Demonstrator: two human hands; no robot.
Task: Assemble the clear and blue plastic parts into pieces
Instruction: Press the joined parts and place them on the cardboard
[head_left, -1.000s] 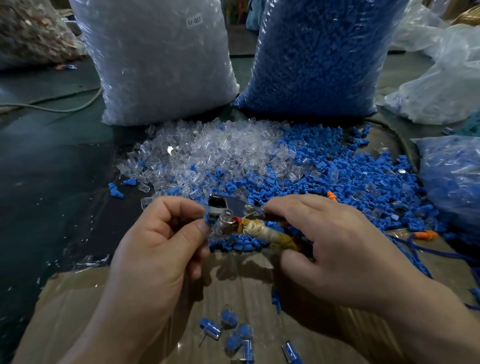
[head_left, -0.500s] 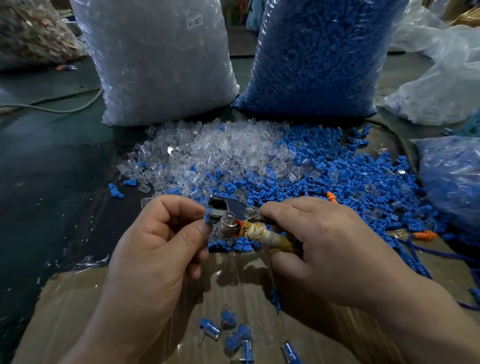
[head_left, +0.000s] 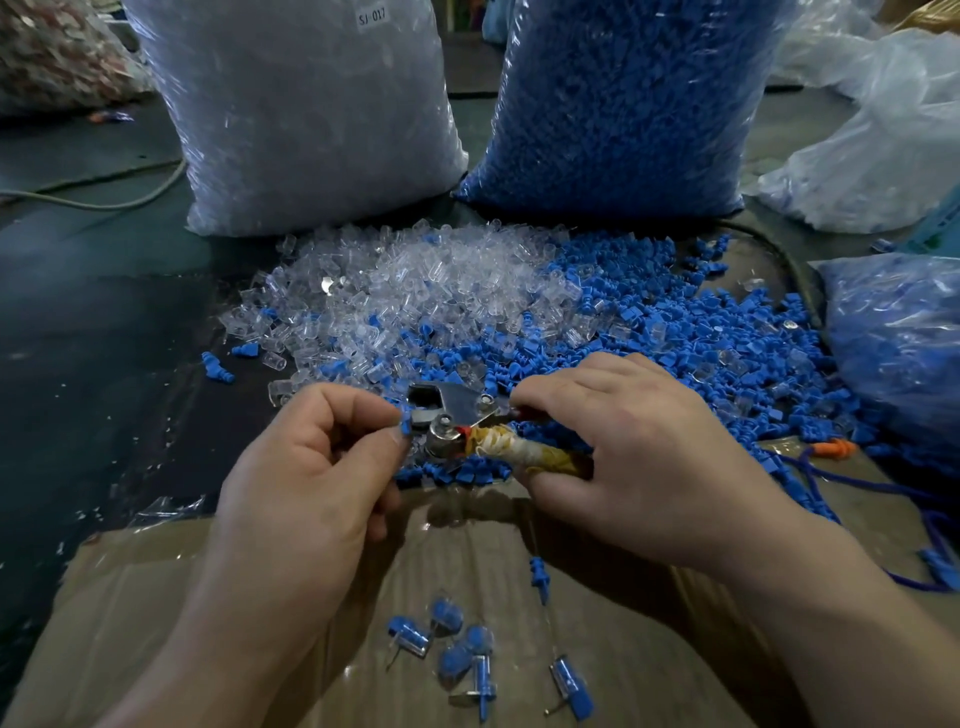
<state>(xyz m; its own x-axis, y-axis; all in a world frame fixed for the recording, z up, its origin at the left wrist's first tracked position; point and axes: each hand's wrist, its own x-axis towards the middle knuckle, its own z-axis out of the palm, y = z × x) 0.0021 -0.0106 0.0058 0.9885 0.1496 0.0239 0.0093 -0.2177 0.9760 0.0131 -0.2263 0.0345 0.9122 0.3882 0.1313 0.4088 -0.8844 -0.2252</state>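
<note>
Left hand (head_left: 311, 483) pinches a small blue part (head_left: 406, 425) between thumb and forefinger, against the shiny metal head of a plier-like tool (head_left: 447, 410). Right hand (head_left: 639, 457) curls round its yellowish wrapped handle. Behind, glossy clear parts (head_left: 415, 280) are heaped beside ribbed loose blue parts (head_left: 675, 332). Assembled pieces (head_left: 457, 649) lie on brown cardboard (head_left: 208, 597).
</note>
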